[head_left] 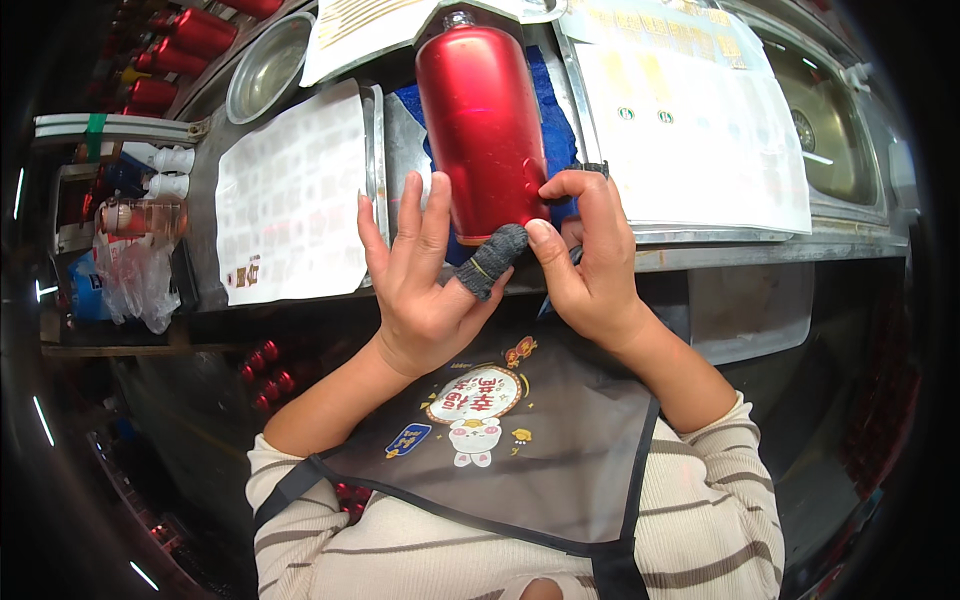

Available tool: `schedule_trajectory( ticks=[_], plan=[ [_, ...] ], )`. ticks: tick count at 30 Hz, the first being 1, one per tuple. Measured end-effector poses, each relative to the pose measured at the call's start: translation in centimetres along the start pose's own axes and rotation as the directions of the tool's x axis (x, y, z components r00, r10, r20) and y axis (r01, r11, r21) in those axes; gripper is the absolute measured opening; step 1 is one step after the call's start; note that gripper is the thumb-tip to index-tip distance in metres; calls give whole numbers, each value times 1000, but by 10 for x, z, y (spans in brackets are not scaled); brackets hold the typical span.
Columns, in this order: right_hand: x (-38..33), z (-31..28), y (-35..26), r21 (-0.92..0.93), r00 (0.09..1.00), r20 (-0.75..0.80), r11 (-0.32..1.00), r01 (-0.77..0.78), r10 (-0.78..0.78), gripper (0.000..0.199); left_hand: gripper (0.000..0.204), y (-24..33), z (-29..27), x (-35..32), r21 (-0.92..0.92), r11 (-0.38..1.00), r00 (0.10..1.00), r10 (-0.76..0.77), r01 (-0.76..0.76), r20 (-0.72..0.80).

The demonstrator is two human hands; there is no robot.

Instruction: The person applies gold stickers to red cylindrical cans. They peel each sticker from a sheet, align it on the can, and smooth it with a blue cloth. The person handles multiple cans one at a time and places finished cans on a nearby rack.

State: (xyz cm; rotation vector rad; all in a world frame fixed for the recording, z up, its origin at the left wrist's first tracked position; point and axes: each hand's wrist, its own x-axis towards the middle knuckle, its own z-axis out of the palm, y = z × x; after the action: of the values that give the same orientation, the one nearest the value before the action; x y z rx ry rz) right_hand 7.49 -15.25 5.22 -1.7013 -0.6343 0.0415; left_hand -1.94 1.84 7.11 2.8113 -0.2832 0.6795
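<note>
A large glossy red bottle (482,120) lies in front of me, its dark neck pointing away and its base toward my hands. A faint raised patch shows on the right of its surface, near the base. My left hand (425,285) is open beside the base, fingers spread. A grey knitted finger sleeve (490,262) covers its thumb, which lies across the base. On the other side, my right hand (595,260) has its fingers bent. Its index fingertip is at the bottle's side, and its thumb tip is close to the finger sleeve, with a gap between the two.
Blue cloth (555,110) lies under the bottle. A sheet with pale printed marks (290,200) rests on the left, and a large white sheet (700,150) on the right. Metal basins (265,75) stand at the back left and far right. More red bottles (200,35) are at the upper left.
</note>
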Motion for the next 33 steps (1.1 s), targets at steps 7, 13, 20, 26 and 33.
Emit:
schedule_trajectory(
  ticks=[7,13,20,26,33],
  plan=[
    [-3,5,12,209,994,27,971,-112,108,18,31,-7,-8,22,59,992,993,113,-115,39],
    [-23,-14,-2,-114,991,-100,991,77,-88,21,54,-13,7,15,-80,997,994,-26,18,-107],
    [-27,0,-3,-122,956,163,957,265,-244,27,83,-25,26,9,-393,901,965,-243,187,-98],
    [-39,-9,-10,-188,997,54,981,-51,62,24,98,-15,21,30,-248,966,969,-122,67,-216],
    [-30,-15,-23,-411,890,287,794,448,-354,42,104,-5,25,32,-252,966,973,-114,60,-203]
  ],
)
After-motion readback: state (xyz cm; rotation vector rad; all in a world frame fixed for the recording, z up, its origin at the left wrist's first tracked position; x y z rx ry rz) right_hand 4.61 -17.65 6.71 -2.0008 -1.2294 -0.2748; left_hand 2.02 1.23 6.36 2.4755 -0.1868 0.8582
